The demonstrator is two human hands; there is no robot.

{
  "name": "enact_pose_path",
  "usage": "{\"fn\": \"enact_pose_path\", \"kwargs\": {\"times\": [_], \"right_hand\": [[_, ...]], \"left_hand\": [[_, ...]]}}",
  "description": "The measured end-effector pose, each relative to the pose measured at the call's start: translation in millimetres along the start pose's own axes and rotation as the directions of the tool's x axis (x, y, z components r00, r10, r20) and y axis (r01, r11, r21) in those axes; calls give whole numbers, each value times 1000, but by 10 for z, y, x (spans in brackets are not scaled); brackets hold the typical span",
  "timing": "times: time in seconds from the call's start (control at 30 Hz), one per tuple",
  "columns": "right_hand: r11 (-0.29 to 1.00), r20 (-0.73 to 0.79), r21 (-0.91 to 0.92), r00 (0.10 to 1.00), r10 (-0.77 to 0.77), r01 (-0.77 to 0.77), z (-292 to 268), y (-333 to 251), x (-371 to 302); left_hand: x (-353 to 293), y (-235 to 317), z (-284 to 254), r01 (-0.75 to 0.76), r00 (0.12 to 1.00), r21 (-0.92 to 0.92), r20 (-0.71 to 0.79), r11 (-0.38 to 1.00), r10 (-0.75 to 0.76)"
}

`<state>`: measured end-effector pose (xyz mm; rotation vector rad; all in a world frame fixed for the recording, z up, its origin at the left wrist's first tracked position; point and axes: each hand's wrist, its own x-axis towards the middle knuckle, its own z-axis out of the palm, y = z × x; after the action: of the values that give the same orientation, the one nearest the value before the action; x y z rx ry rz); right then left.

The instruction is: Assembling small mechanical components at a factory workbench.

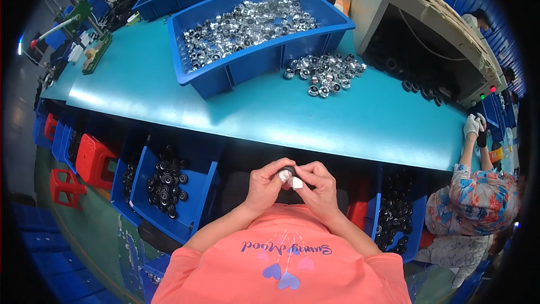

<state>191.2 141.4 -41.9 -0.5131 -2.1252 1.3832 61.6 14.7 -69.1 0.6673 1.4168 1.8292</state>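
Observation:
Just beyond the table's near edge and close to my body, both hands meet around a small black round part (289, 169). My left hand (264, 184) pinches it from one side, and my right hand (319, 190) closes on the other. White coverings wrap the tips of both thumbs. Fingers hide most of the part, so its exact kind does not show. On the teal table (236, 121) ahead lies a loose heap of shiny silver round parts with dark centres (326, 73).
A large blue bin (228, 73) of silver parts stands behind the heap. Blue trays of black wheel-like parts (166, 183) sit below table level on both sides. Red stools (95, 160), a green hand press (76, 17), an open-fronted box (374, 0) and a white-gloved co-worker (475, 200) are around.

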Motion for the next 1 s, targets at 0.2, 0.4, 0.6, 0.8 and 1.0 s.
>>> {"fn": "enact_pose_path", "kwargs": {"times": [0.2, 0.4, 0.6, 0.8, 1.0], "right_hand": [[816, 110, 435, 921, 373, -382, 98, 360, -23], [789, 143, 473, 917, 371, -393, -1, 402, -28], [852, 129, 344, 919, 373, -395, 54, 366, -20], [490, 293, 648, 785, 546, -583, 28, 478, -20], [592, 208, 606, 824, 527, -532, 118, 481, -45]], "left_hand": [[85, 114, 6, 241, 970, -26, 46, 970, -240], [97, 118, 17, 292, 955, -65, 83, 954, -286], [123, 27, -60, 298, 952, 187, 11, 936, -305], [80, 151, 24, 259, 955, -29, 154, 965, -252], [71, 14, 17, 8, 984, 383, 161, 924, -75]]}}
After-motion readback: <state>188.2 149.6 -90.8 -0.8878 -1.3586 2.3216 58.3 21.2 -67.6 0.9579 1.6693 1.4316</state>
